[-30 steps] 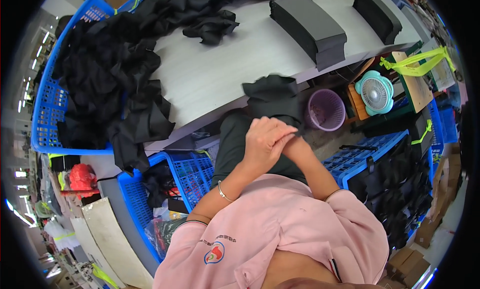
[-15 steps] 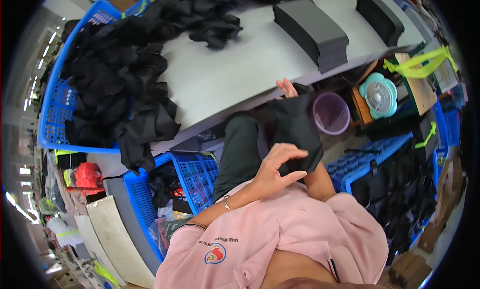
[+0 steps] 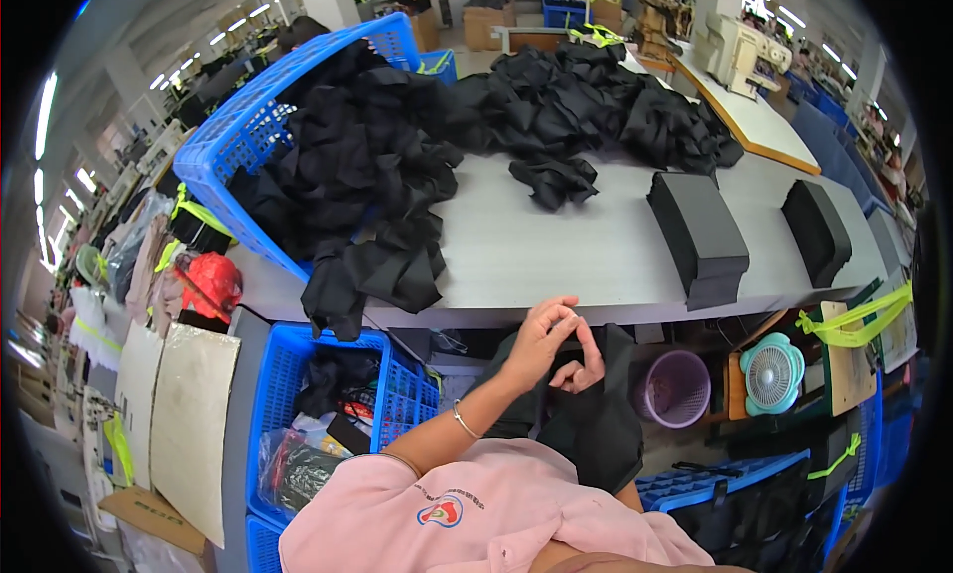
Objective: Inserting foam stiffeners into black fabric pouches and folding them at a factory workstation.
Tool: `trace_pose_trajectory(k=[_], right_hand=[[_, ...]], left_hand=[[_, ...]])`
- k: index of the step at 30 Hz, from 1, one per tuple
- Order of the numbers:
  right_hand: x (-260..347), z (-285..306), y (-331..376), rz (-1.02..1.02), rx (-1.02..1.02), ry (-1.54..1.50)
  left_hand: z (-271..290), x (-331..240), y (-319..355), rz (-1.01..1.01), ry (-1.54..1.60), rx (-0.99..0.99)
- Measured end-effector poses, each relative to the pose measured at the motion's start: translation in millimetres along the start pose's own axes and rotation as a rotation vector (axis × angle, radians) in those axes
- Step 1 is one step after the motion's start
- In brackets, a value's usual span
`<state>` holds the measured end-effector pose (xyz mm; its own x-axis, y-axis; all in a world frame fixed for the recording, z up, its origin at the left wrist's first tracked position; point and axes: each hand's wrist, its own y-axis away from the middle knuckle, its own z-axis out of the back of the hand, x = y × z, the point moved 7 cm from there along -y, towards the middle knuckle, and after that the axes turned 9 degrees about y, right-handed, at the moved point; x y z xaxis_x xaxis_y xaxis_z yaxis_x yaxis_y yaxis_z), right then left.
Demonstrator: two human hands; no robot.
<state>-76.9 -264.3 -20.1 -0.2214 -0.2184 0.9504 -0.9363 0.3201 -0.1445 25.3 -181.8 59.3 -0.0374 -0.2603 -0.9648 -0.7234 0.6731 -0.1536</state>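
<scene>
My left hand (image 3: 543, 341), with a bracelet on the wrist, is raised in front of me at the table's near edge. Its fingers are drawn together, and the tips meet those of my right hand (image 3: 584, 367). Anything pinched between them is too small to make out. One right finger points up while the others curl in. A black cloth piece (image 3: 608, 429) hangs over my right forearm and hides most of it; whether the arm passes through or under the cloth, I cannot tell.
On the grey table (image 3: 556, 265) lie heaped black cloth pieces (image 3: 367, 166), spilling from a tilted blue basket (image 3: 233, 201). Two black stacks (image 3: 707, 230) stand at right. Below are a blue crate (image 3: 260, 404), a purple bin (image 3: 678, 389) and a turquoise fan (image 3: 772, 374).
My view has tilted up, showing more of the table and room. My left hand has moved from above the cloth to my right hand, and its spread fingers have closed to meet the right fingertips.
</scene>
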Motion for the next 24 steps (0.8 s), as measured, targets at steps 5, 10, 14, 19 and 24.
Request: trace_pose_trajectory(k=[5,10,14,19,24], right_hand=[[16.8,58.6,-14.6,0.38,-0.254,-0.069],[36.6,45.3,-26.6,0.325,-0.137,-0.104],[-26.9,71.7,123.3,0.381,-0.135,-0.022],[-22.6,56.0,90.9,0.452,-0.216,0.081],[4.6,66.7,32.0,0.539,-0.386,0.224]], left_hand=[[-25.9,-20.7,25.6,-0.072,-0.041,0.019],[-29.1,-11.3,33.5,-0.092,-0.107,0.2],[-0.9,11.1,16.1,0.116,0.256,0.045],[-7.5,30.7,9.0,0.046,-0.026,0.19],[-25.5,-30.6,49.7,-0.324,-0.33,-0.037]])
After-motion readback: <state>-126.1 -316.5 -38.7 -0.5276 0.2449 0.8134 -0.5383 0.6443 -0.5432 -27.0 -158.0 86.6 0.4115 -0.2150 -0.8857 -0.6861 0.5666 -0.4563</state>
